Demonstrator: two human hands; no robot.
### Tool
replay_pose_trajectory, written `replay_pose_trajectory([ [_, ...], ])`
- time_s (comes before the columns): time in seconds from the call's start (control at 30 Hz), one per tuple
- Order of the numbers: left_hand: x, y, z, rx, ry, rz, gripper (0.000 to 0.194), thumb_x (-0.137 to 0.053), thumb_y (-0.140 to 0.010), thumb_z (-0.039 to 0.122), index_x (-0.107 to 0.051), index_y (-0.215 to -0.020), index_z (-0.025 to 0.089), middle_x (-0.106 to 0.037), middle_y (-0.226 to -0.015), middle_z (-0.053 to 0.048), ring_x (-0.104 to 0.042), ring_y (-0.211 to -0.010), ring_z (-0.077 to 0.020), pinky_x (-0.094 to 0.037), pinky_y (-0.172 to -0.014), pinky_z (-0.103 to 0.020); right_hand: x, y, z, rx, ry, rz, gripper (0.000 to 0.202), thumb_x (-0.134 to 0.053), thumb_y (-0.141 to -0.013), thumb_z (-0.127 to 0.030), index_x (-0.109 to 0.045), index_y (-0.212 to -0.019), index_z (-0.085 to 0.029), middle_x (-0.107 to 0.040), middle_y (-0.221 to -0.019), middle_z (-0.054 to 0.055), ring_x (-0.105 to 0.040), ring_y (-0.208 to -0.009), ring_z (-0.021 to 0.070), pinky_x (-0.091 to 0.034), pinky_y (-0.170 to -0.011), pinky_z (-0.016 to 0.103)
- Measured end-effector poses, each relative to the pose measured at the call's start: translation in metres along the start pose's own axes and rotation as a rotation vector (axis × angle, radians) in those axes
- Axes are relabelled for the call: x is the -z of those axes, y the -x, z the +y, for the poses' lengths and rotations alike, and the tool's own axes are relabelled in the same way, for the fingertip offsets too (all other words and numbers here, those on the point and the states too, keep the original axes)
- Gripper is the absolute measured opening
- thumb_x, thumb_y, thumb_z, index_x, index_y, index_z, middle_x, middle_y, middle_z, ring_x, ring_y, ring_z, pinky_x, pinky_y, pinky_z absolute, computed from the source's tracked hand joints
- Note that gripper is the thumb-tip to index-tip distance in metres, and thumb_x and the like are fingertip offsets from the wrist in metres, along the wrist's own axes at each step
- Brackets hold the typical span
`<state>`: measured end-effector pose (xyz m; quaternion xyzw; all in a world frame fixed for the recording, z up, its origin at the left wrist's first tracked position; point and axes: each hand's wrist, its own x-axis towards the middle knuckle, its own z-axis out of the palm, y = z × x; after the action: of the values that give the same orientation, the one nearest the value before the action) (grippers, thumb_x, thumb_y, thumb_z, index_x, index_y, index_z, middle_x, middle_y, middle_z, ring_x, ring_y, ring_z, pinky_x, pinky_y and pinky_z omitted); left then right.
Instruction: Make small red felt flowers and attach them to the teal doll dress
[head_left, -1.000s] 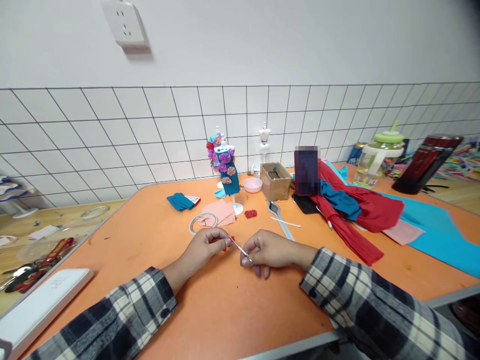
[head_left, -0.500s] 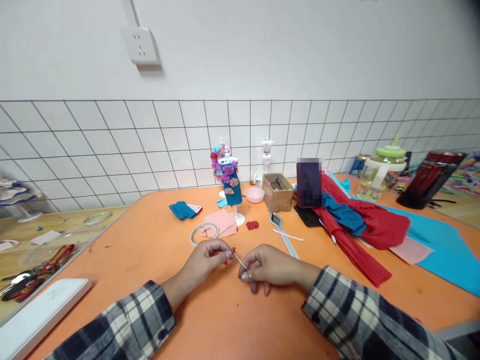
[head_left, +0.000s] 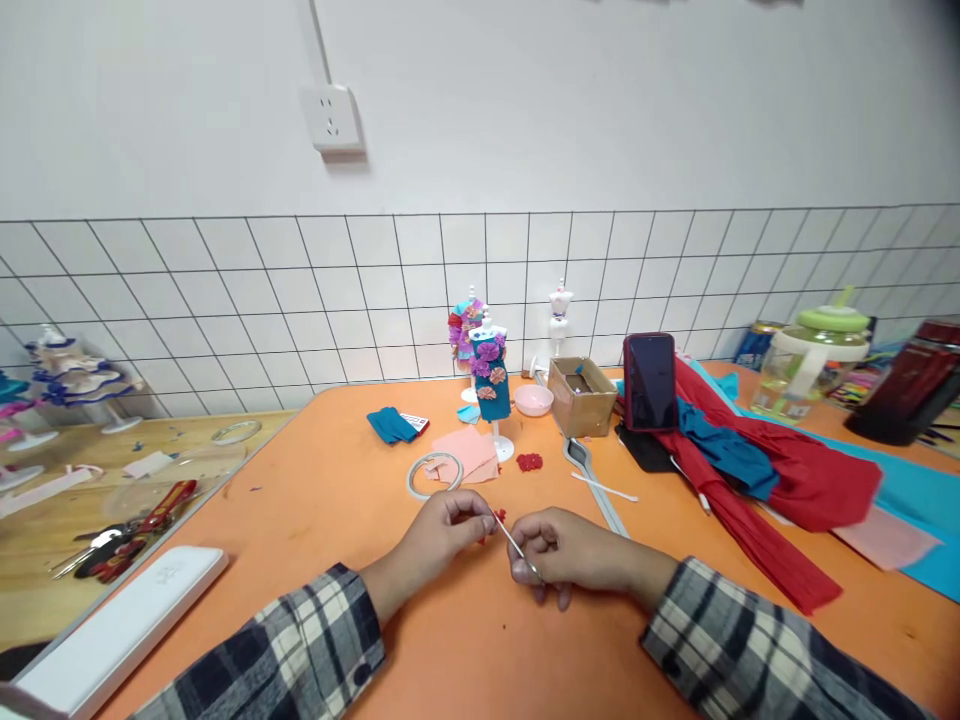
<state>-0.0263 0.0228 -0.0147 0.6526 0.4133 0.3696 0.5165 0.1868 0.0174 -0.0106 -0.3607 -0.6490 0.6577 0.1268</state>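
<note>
Over the orange tabletop [head_left: 420, 610], my left hand [head_left: 448, 538] is closed in a pinch on a small piece of red paper [head_left: 500, 516]. In my right hand [head_left: 574, 550] is a thin silvery stick-like tool [head_left: 510, 535], whose tip reaches the red piece at my left fingertips. Its exact kind is too small to tell. Just beyond the hands lie a small pile of red pieces [head_left: 529, 462], a pink paper sheet [head_left: 469, 452] and a roll of tape [head_left: 412, 482]. Behind them stands a little dress form [head_left: 493, 395] in blue with purple and peach flowers.
A cardboard box [head_left: 592, 408], a pink bowl [head_left: 533, 402] and a propped phone [head_left: 649, 385] stand at the back. Red crepe paper [head_left: 802, 470] spreads on the right, near a dark red flask [head_left: 911, 385]. A white slab-like device [head_left: 124, 630] lies front left.
The view has swung left, so everything sits farther right in the picture. Both hands keep nearly the same pose, with the tool still against the red piece.
</note>
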Motion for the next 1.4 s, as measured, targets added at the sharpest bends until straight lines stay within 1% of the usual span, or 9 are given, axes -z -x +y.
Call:
replay_pose_trajectory([
  [0.2, 0.001, 0.001, 0.003, 0.001, 0.058, -0.008, 0.021, -0.072, -0.069, 0.034, -0.066, -0.067, 0.014, -0.063, -0.068, -0.002, -0.053, -0.063, -0.0131, -0.041, -0.060, -0.025, 0.001, -0.001, 0.002, -0.032, -0.051, 0.002, 0.029, -0.074, -0.066, -0.035, -0.063, -0.083, -0.014, -0.061, -0.056, -0.002, -0.059, -0.047, 0.0093, -0.047, -0.044, 0.017],
  [0.37, 0.001, 0.001, 0.004, 0.009, 0.041, 0.001, 0.020, -0.072, -0.070, 0.034, -0.066, -0.068, 0.014, -0.062, -0.067, -0.001, -0.052, -0.062, -0.0130, -0.042, -0.061, -0.025, 0.002, -0.001, 0.001, -0.029, -0.059, 0.022, 0.026, -0.071, -0.070, -0.033, -0.065, -0.086, -0.013, -0.064, -0.057, -0.001, -0.057, -0.045, 0.0076, -0.048, -0.044, 0.016],
  [0.6, -0.002, 0.004, 0.010, -0.055, 0.001, 0.071, 0.022, -0.071, -0.073, 0.037, -0.065, -0.071, 0.016, -0.062, -0.073, -0.003, -0.054, -0.068, -0.0161, -0.045, -0.062, -0.027, 0.002, 0.000, -0.001, 0.025, -0.067, -0.070, 0.038, -0.074, -0.070, -0.045, -0.058, -0.086, -0.014, -0.063, -0.063, -0.001, -0.059, -0.050, 0.0088, -0.053, -0.048, 0.020],
  [0.7, -0.002, 0.006, 0.013, -0.123, -0.041, 0.035, 0.022, -0.068, -0.077, 0.037, -0.064, -0.068, 0.017, -0.066, -0.092, -0.009, -0.058, -0.087, -0.0225, -0.047, -0.073, -0.031, 0.002, 0.001, 0.001, 0.047, -0.083, -0.123, 0.044, -0.076, -0.067, -0.050, -0.057, -0.087, -0.015, -0.060, -0.067, -0.002, -0.061, -0.056, 0.0109, -0.054, -0.049, 0.021],
  [0.77, -0.001, 0.007, 0.013, -0.177, -0.066, 0.031, 0.024, -0.067, -0.079, 0.034, -0.062, -0.063, 0.018, -0.064, -0.111, -0.011, -0.054, -0.108, -0.0272, -0.043, -0.089, -0.036, 0.003, 0.002, 0.001, 0.061, -0.108, -0.149, 0.045, -0.075, -0.068, -0.052, -0.057, -0.088, -0.015, -0.060, -0.068, -0.001, -0.061, -0.057, 0.0108, -0.055, -0.049, 0.022],
  [0.83, -0.001, 0.007, 0.010, -0.206, -0.040, 0.013, 0.025, -0.067, -0.080, 0.033, -0.060, -0.062, 0.018, -0.063, -0.114, -0.011, -0.048, -0.118, -0.0281, -0.037, -0.097, -0.038, 0.003, 0.004, 0.000, 0.070, -0.130, -0.187, 0.045, -0.075, -0.069, -0.051, -0.058, -0.089, -0.015, -0.061, -0.069, 0.000, -0.061, -0.057, 0.0109, -0.055, -0.049, 0.022],
  [1.03, 0.000, 0.006, -0.002, -0.257, 0.138, -0.083, 0.021, -0.067, -0.083, 0.032, -0.059, -0.069, 0.019, -0.057, -0.076, -0.002, -0.053, -0.083, -0.0189, -0.042, -0.075, -0.029, 0.003, 0.010, -0.005, 0.088, -0.198, -0.264, 0.040, -0.074, -0.072, -0.044, -0.060, -0.094, -0.014, -0.062, -0.076, 0.002, -0.060, -0.061, 0.0104, -0.055, -0.048, 0.020],
  [1.23, -0.003, 0.008, 0.002, -0.227, 0.188, -0.061, 0.024, -0.069, -0.080, 0.030, -0.059, -0.063, 0.017, -0.058, -0.106, -0.007, -0.050, -0.106, -0.0226, -0.039, -0.094, -0.034, 0.003, 0.010, -0.004, 0.094, -0.205, -0.287, 0.037, -0.073, -0.074, -0.041, -0.062, -0.097, -0.015, -0.060, -0.076, 0.002, -0.058, -0.060, 0.0101, -0.057, -0.048, 0.022],
  [1.4, -0.004, 0.008, 0.001, -0.162, 0.256, -0.071, 0.020, -0.071, -0.077, 0.030, -0.062, -0.065, 0.017, -0.058, -0.097, -0.005, -0.053, -0.090, -0.0188, -0.041, -0.077, -0.028, 0.002, 0.009, -0.005, 0.086, -0.136, -0.201, 0.041, -0.075, -0.070, -0.046, -0.063, -0.093, -0.014, -0.060, -0.066, -0.001, -0.057, -0.054, 0.0096, -0.056, -0.048, 0.022],
])
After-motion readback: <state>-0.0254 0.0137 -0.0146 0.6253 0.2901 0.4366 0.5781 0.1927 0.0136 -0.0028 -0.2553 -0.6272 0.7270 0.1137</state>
